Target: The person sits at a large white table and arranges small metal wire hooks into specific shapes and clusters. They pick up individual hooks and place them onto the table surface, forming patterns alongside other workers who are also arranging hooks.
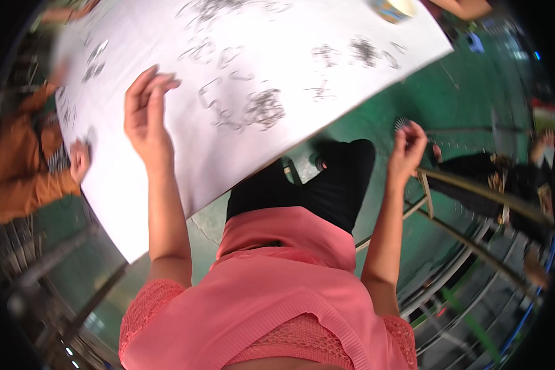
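Note:
Over the near left part of the white table (228, 145), my left hand (147, 117) is raised with its fingers loosely bent and somewhat apart; I see nothing in it. My right hand (408, 148) is off the table's edge, out to the right above the green floor. Its thumb and fingers pinch a bundle of thin dark pieces (401, 123) that fan out at the tips. On the tabletop, to the right of my left hand, lies a tangled heap of thin dark wire-like pieces (265, 108). Their exact kind is too blurred to tell.
More dark pieces (365, 52) are scattered across the table. A paper tub (393, 9) stands at its far right corner. A person in a brown sleeve (34, 185) sits at the left, one hand by the table edge. Metal bars (484, 192) run along the right.

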### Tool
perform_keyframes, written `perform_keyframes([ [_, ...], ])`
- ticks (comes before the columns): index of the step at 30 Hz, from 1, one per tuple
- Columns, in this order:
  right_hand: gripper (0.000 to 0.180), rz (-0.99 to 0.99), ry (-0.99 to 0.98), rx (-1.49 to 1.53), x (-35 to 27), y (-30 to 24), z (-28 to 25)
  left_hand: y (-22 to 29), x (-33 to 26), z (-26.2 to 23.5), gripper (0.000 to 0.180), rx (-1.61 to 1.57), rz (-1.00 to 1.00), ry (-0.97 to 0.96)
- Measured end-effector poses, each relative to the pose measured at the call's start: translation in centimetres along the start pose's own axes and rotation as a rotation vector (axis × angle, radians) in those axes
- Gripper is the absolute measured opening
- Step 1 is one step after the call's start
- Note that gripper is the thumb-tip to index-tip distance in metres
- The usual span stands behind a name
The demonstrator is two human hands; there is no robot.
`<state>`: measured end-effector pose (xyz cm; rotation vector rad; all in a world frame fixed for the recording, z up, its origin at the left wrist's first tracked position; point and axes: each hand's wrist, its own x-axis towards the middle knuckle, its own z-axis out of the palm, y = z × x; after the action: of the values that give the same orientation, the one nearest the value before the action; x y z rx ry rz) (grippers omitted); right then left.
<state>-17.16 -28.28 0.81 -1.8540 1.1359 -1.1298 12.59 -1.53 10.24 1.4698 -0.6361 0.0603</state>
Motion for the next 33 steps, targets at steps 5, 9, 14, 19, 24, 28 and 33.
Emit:
perform_keyframes([
  [5, 0.021, -0.05, -0.233, 0.106, -0.4, -6.4, 4.8, -2.1, -2.6, -4.9, 0.024, 0.124, -0.151, 0.093],
  [9, 0.01, -0.155, -0.667, -0.011, -0.3, -12.7, 11.0, -4.4, -5.0, -5.4, 0.018, 0.187, -0.343, 0.146],
  [14, 0.009, -0.447, -0.869, -0.012, -1.5, -14.2, 19.8, -5.4, -5.2, -4.2, 0.018, 0.408, -0.386, 0.074],
  [19, 0.012, -0.492, -0.964, -0.09, -1.7, -15.0, 23.9, -5.3, -4.3, -2.9, 0.031, 0.709, -0.013, -0.309],
  [24, 0.013, -0.433, -1.072, -0.101, -0.9, -16.4, 21.7, -6.0, -3.8, -5.0, 0.029, 0.952, 0.001, -0.231],
  [28, 0.009, -0.435, -1.062, -0.106, -1.7, -15.8, 20.1, -5.4, -4.2, -5.3, 0.025, 0.83, -0.059, -0.197],
  [33, 0.009, -0.417, -1.075, -0.222, -4.4, -16.0, 18.9, -5.5, -5.2, -4.4, 0.023, 0.783, -0.085, -0.153],
])
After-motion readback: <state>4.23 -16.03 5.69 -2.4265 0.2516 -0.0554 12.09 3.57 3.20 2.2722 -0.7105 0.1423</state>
